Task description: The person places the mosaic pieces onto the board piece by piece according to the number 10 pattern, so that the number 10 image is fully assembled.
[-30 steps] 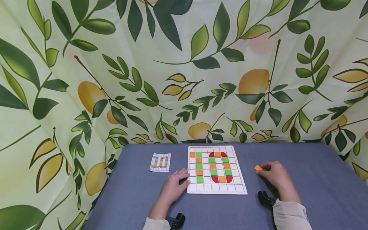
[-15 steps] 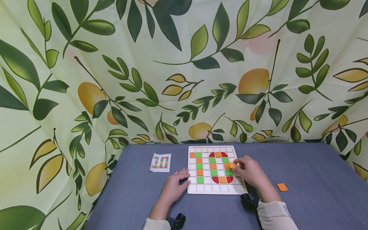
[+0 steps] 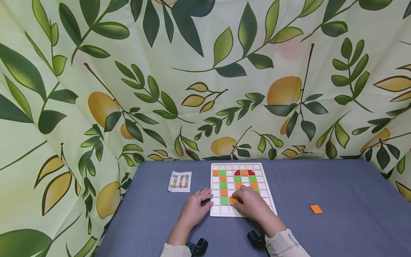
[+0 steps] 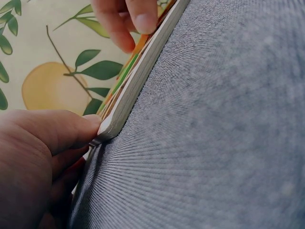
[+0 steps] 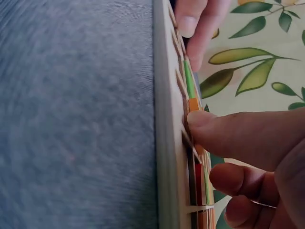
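Observation:
My right hand is over the lower middle of a white grid board, pinching an orange square tile. This tile sits just right of the lowest green tile in the left column. In the right wrist view the thumb presses on the orange tile, close beside a green one. Along the board's left edge rests my left hand, its fingers extended and its thumb touching the board's corner. Red, green and orange pieces form a ring on the board, its lower part hidden by my right hand.
A small printed card with a coloured grid pattern lies left of the board. One loose orange tile lies on the grey-blue tabletop to the right. A leaf-and-fruit patterned cloth hangs behind the table.
My right hand has carried the orange tile from the table at right, over the board, to the cell beside the lowest green tile. Another orange tile stays on the table. My left hand keeps still.

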`<state>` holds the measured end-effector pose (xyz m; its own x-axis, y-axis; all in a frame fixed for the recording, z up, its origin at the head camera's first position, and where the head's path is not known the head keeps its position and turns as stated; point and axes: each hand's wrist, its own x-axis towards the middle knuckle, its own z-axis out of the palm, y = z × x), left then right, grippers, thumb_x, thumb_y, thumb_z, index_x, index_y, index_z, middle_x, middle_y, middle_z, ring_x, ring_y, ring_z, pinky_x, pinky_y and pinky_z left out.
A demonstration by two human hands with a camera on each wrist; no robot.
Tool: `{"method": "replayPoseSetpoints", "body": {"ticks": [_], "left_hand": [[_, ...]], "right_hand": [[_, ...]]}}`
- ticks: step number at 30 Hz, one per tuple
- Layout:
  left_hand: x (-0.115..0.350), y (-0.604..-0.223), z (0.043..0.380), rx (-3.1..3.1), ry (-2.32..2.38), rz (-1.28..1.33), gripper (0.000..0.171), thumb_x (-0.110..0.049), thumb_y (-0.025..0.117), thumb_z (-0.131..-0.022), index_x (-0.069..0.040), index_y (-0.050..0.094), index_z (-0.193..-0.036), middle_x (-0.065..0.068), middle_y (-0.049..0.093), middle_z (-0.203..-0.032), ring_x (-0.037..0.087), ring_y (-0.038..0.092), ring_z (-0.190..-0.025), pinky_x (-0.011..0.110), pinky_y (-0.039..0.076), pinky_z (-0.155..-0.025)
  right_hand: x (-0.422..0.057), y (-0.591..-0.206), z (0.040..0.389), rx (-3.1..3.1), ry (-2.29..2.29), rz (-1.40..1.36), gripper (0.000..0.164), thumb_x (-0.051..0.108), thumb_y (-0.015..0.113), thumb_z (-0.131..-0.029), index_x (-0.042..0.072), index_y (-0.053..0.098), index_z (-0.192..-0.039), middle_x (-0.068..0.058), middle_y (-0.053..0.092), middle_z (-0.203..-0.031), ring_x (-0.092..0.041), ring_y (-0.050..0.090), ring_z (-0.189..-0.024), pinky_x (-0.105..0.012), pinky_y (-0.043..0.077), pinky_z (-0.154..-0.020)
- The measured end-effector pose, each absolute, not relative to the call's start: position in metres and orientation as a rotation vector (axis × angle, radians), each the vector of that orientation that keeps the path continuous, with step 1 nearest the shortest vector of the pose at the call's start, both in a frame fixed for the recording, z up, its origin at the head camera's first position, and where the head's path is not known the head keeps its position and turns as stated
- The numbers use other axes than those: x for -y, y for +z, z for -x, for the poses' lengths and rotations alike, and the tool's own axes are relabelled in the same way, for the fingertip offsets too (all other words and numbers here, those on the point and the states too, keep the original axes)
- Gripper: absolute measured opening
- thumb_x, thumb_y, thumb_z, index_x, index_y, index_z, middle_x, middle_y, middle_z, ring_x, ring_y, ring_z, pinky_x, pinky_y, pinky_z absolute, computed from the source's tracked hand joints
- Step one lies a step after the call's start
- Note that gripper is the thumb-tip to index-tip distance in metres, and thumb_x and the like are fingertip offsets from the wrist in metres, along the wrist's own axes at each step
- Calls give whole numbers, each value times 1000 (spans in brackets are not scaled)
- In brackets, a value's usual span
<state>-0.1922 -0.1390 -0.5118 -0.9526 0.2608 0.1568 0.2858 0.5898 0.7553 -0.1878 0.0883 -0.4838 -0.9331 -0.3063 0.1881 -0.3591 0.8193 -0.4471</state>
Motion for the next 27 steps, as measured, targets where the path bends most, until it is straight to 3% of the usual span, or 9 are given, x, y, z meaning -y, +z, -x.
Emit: {"method": "replayPoseSetpoints", "body": {"ticks": [4,11,19,27], "left_hand": [[139,-512,192,2774,-1325,475,26,-13,72,-88,-4,74,-112,4,64,-133,25,56,-130,51,35,-116],[139,-512,191,2780,-1315,473,26,-13,72,-88,-4,74,-112,4,64,-133,25,56,-130,51,35,-116],[139,-514,190,2785,-1321,472,26,-14,72,-88,-4,74,-113,4,64,-133,26,55,-130,52,35,-116],[139,-515,190,2774,-1315,481,27,-13,71,-88,-4,74,-113,5,64,-133,25,56,-130,51,35,-116]], "right_hand": [[-87,-485,186,2877,719,-521,14,11,79,-77,9,77,-90,5,54,-76,-10,45,-69,-26,43,-60],[-83,-488,186,2841,671,-506,11,11,79,-76,10,77,-86,3,61,-78,-13,55,-72,-31,50,-62],[-83,-489,185,2878,720,-414,12,14,81,-75,12,78,-86,6,56,-71,-10,45,-67,-27,41,-58],[-104,-477,189,2951,852,-355,12,8,78,-77,10,76,-88,4,53,-70,-12,46,-68,-28,40,-59]]}}
